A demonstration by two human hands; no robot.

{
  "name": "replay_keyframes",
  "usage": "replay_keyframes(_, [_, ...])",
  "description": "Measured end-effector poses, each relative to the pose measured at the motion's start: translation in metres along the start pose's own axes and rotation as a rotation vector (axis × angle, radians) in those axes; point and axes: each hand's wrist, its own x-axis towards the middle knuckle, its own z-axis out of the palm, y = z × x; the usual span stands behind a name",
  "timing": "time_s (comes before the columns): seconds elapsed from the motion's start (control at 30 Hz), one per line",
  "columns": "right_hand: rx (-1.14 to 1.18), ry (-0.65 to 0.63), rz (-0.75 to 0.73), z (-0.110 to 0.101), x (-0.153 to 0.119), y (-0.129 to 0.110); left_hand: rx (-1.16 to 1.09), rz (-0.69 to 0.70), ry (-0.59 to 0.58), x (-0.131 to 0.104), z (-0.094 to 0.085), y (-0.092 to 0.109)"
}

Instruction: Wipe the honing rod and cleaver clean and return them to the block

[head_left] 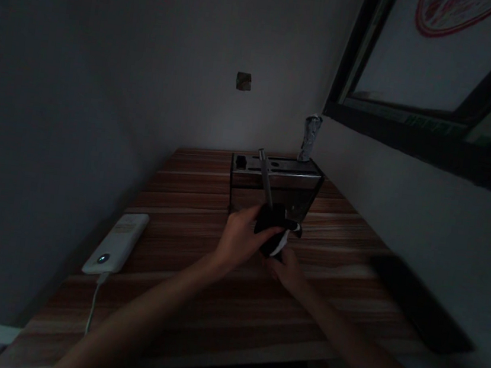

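Although the left hand (239, 238) has its fingers around the black fitting (270, 217) in front of the metal-topped frame (297, 167), I can't tell from here whether the right hand (288, 267) grips too, so slack fingers might tip the metal rod (266, 178) into the frame.

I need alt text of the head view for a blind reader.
The left hand and right hand hold a black object with a grey metal rod over a brown striped wooden table. Behind stands a metal-topped rectangular frame; a white rectangular device lies left.
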Motion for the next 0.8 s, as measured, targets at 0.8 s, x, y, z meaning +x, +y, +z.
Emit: replay_keyframes(0.8, [-0.322,-0.081,-0.089,0.002,-0.002,-0.004,-0.199,0.008,0.549,0.022,-0.085,0.020])
